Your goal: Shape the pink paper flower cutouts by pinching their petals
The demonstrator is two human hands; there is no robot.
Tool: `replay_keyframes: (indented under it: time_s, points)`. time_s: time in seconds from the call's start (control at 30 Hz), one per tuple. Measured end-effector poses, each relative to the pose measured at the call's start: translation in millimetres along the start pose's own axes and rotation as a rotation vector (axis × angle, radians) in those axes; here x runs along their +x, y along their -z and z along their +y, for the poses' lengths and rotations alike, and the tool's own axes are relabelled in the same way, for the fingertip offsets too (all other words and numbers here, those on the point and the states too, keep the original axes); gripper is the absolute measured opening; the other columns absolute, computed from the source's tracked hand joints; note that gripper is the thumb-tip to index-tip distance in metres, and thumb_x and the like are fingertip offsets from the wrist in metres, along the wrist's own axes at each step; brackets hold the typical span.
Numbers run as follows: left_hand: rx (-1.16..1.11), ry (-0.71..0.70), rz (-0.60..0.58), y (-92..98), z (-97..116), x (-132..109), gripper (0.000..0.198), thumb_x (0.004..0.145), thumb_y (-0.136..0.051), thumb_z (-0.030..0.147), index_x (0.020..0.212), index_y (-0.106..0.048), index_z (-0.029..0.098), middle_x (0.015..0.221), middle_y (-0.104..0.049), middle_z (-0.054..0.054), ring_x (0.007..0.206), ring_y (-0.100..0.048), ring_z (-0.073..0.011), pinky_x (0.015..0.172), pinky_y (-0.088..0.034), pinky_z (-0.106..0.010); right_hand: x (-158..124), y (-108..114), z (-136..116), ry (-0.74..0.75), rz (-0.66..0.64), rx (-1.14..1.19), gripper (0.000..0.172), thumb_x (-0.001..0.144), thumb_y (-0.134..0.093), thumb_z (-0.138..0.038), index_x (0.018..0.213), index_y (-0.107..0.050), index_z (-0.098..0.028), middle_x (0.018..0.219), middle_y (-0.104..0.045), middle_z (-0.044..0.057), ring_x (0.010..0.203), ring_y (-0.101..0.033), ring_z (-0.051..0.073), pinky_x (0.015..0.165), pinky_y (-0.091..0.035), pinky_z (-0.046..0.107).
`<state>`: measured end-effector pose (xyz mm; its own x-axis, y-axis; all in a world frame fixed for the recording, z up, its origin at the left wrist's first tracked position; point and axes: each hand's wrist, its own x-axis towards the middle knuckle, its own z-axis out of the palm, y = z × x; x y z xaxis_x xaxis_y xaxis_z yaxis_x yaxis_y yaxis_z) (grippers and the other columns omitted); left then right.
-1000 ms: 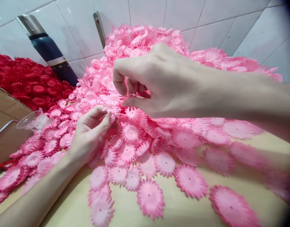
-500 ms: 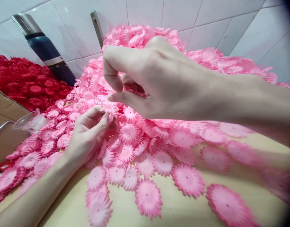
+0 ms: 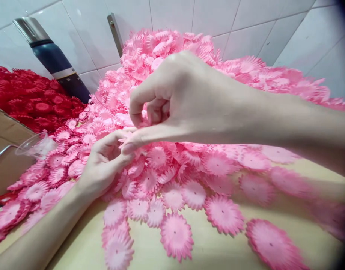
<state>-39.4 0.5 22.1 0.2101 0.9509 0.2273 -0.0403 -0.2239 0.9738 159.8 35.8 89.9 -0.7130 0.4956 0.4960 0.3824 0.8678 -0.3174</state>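
My left hand point(image 3: 104, 161) is closed, its thumb and fingers pinching a pink artificial flower layer point(image 3: 124, 139) with a fringed edge. Over it comes my right hand point(image 3: 175, 105), its thumb lying across that flower layer and touching the left fingertips. The right index finger curls down close to the thumb, and the other fingers fold into the palm. Most of the held flower layer is hidden by the fingers. Behind and below both hands rises a big heap of pink flower layers point(image 3: 158, 157), many with a small dark hole at the centre.
Red flower layers point(image 3: 34, 99) are heaped at the left. A dark blue flask point(image 3: 55, 60) leans there against the tiled wall point(image 3: 172, 15). A clear plastic cup point(image 3: 34, 144) lies by a cardboard box point(image 3: 6, 150). Scattered pink layers lie on the pale tabletop point(image 3: 144, 247).
My right hand has come down and its thumb now reaches the flower layer in my left hand. The left hand has stayed almost in place, its fingers shifting slightly.
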Motion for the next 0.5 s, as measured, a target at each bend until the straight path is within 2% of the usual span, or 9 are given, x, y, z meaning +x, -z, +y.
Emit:
replay_keyframes:
  time_s: [0.13, 0.23, 0.33, 0.4, 0.5]
  points:
    - [-0.203, 0.049, 0.073, -5.4, 0.1, 2.2, 0.018, 0.063, -0.087, 0.022, 0.075, -0.073, 0.022, 0.069, -0.063, 0.005, 0.064, -0.058, -0.007, 0.063, -0.058, -0.018, -0.4, 1.7, 4.7, 0.018, -0.033, 0.103, 0.005, 0.08, -0.065, -0.01, 0.078, -0.063, -0.014, 0.066, -0.057, -0.002, 0.059, -0.05, 0.009, 0.051, -0.035, 0.022]
    - [-0.297, 0.067, 0.138, -6.0, -0.3, 3.5, 0.025, 0.057, -0.09, 0.016, 0.072, -0.071, 0.021, 0.071, -0.066, 0.005, 0.071, -0.064, -0.0099, 0.066, -0.061, -0.022, -0.1, 2.2, 6.1, 0.014, -0.052, 0.111, 0.014, 0.074, -0.059, 0.0, 0.077, -0.061, -0.014, 0.07, -0.059, 0.0, 0.062, -0.05, 0.01, 0.049, -0.032, 0.022]
    - [-0.351, 0.069, 0.164, -3.8, -0.7, 3.1, 0.028, 0.056, -0.09, 0.012, 0.073, -0.069, 0.022, 0.073, -0.069, 0.006, 0.082, -0.07, -0.0155, 0.07, -0.063, -0.027, 0.1, 0.8, 3.2, -0.055, -0.079, 0.133, 0.014, 0.074, -0.056, 0.0, 0.075, -0.057, -0.015, 0.068, -0.056, 0.0, 0.06, -0.048, 0.009, 0.047, -0.03, 0.023]
    - [-0.379, 0.075, 0.143, -1.4, -1.2, 2.4, 0.028, 0.058, -0.088, 0.011, 0.075, -0.069, 0.023, 0.07, -0.07, 0.007, 0.079, -0.071, -0.0156, 0.07, -0.064, -0.028, 0.0, -1.1, 0.4, -0.107, -0.111, 0.15, 0.016, 0.075, -0.054, 0.0, 0.08, -0.055, -0.015, 0.065, -0.052, -0.003, 0.055, -0.044, 0.008, 0.047, -0.029, 0.022]
    - [-0.38, 0.079, 0.156, 2.4, -2.7, 2.0, 0.028, 0.059, -0.088, 0.013, 0.075, -0.069, 0.024, 0.067, -0.069, 0.007, 0.076, -0.071, -0.0154, 0.073, -0.064, -0.03, -0.4, -3.7, -1.9, -0.114, -0.14, 0.16, 0.027, 0.076, -0.052, 0.001, 0.097, -0.05, -0.016, 0.057, -0.044, -0.009, 0.048, -0.037, 0.006, 0.047, -0.027, 0.022]
